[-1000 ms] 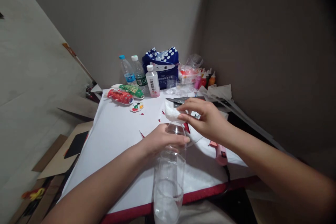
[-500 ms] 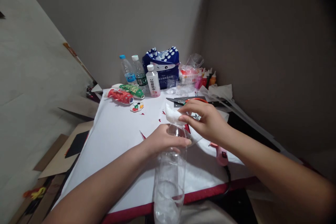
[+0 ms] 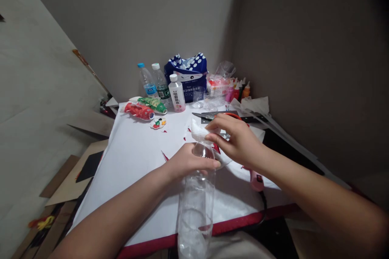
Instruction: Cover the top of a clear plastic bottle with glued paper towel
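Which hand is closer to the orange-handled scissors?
Right. The right hand partly hides the scissors in this view; the left hand is lower in the picture, gripping the clear bottle's upper part.

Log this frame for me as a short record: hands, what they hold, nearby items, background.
Left hand: grip around the upper part of a clear plastic bottle
Right hand: pinching a white wad at the bottle's top end
Beyond right hand: scissors, partly hidden
Table left: red fish shape, green fish shape, paint palette
Table back: blue bag, three capped bottles
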Action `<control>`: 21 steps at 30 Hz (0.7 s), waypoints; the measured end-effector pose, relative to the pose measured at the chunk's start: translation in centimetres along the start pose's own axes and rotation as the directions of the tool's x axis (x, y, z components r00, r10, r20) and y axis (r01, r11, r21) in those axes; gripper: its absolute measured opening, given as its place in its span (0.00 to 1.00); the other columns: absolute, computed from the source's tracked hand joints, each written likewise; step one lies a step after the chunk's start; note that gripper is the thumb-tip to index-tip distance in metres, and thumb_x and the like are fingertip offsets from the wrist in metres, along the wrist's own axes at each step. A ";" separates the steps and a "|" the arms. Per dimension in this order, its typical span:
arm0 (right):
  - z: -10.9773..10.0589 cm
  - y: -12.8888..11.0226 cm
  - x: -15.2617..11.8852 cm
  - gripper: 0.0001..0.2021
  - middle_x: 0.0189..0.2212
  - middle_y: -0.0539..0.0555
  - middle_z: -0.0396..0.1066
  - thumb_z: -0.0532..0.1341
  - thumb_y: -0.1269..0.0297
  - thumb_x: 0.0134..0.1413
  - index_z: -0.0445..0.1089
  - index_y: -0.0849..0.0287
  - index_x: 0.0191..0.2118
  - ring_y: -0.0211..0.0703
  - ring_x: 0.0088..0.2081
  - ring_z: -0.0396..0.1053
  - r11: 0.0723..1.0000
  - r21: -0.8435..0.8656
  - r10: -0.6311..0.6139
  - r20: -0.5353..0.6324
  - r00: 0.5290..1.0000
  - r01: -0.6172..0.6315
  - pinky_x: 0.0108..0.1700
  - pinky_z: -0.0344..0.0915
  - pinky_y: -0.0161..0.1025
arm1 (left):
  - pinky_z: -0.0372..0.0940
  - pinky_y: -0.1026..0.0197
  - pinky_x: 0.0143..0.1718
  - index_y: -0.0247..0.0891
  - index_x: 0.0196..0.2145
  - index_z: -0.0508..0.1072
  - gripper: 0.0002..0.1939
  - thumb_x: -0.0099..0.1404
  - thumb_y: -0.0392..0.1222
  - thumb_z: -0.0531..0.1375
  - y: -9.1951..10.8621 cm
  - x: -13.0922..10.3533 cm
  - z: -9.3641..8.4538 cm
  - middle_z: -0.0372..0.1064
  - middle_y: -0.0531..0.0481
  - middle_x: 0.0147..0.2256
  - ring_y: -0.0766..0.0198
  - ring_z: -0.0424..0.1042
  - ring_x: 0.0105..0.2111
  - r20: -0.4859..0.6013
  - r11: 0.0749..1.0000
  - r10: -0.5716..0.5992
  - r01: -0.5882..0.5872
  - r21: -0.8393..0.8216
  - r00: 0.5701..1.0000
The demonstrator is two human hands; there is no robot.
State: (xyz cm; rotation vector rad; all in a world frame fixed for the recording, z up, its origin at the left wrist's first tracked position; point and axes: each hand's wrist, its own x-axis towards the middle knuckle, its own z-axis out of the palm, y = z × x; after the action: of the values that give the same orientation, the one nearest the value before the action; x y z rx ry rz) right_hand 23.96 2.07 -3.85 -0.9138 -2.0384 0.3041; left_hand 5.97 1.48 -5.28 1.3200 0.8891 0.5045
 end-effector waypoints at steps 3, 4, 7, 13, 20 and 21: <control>0.0 -0.1 0.0 0.02 0.30 0.53 0.66 0.60 0.73 0.56 0.67 0.59 0.34 0.42 0.33 0.63 1.000 -0.010 0.001 0.003 1.000 -0.001 0.35 0.59 0.38 | 0.61 0.62 0.28 0.31 0.30 0.76 0.17 0.47 0.48 0.70 0.0 0.1 0.1 0.68 0.50 0.25 0.65 0.66 0.25 -0.007 1.000 -0.002 0.002 -0.006 1.000; 0.0 -0.1 0.0 0.02 0.30 0.54 0.66 0.60 0.72 0.56 0.67 0.60 0.34 0.42 0.33 0.63 1.000 -0.014 0.002 0.007 1.000 -0.002 0.35 0.59 0.38 | 0.61 0.62 0.28 0.31 0.30 0.76 0.18 0.47 0.48 0.70 0.0 0.1 0.1 0.68 0.50 0.25 0.66 0.66 0.25 -0.009 1.000 -0.001 0.001 -0.005 1.000; 0.0 -0.2 0.0 0.02 0.30 0.54 0.66 0.60 0.72 0.57 0.66 0.59 0.34 0.43 0.33 0.63 1.000 -0.025 0.004 0.012 1.000 -0.004 0.35 0.59 0.38 | 0.60 0.62 0.28 0.31 0.30 0.76 0.17 0.48 0.47 0.69 0.0 0.1 0.1 0.68 0.50 0.24 0.66 0.66 0.24 -0.008 1.000 0.005 -0.005 0.007 1.000; -0.1 -0.2 -0.1 0.03 0.31 0.54 0.66 0.60 0.72 0.56 0.65 0.58 0.34 0.43 0.33 0.64 0.999 -0.023 0.023 0.012 1.000 -0.023 0.35 0.59 0.39 | 0.59 0.62 0.28 0.31 0.31 0.76 0.17 0.48 0.48 0.69 0.0 0.0 0.1 0.67 0.50 0.23 0.65 0.66 0.24 0.006 1.000 0.011 -0.011 0.024 1.000; 0.0 -0.3 0.0 0.03 0.30 0.54 0.66 0.59 0.72 0.57 0.64 0.58 0.34 0.43 0.33 0.63 0.999 -0.027 0.017 0.008 1.000 -0.017 0.35 0.59 0.38 | 0.59 0.62 0.29 0.32 0.29 0.75 0.16 0.49 0.48 0.69 -0.2 0.1 0.1 0.68 0.50 0.23 0.65 0.66 0.25 0.016 0.999 0.025 -0.025 0.033 1.000; 0.0 -0.3 0.0 0.03 0.30 0.54 0.66 0.59 0.72 0.57 0.64 0.59 0.34 0.43 0.33 0.64 0.999 -0.027 0.017 0.007 1.000 -0.017 0.35 0.59 0.39 | 0.59 0.62 0.29 0.32 0.28 0.75 0.16 0.50 0.48 0.68 -0.2 0.1 0.1 0.68 0.50 0.23 0.65 0.66 0.25 0.018 0.999 0.029 -0.030 0.037 0.999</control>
State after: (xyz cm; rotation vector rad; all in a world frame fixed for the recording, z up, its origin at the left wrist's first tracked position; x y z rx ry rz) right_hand 23.82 1.84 -3.70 -0.9483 -2.0468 0.2895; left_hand 6.05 1.47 -5.54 1.3707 0.8691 0.5005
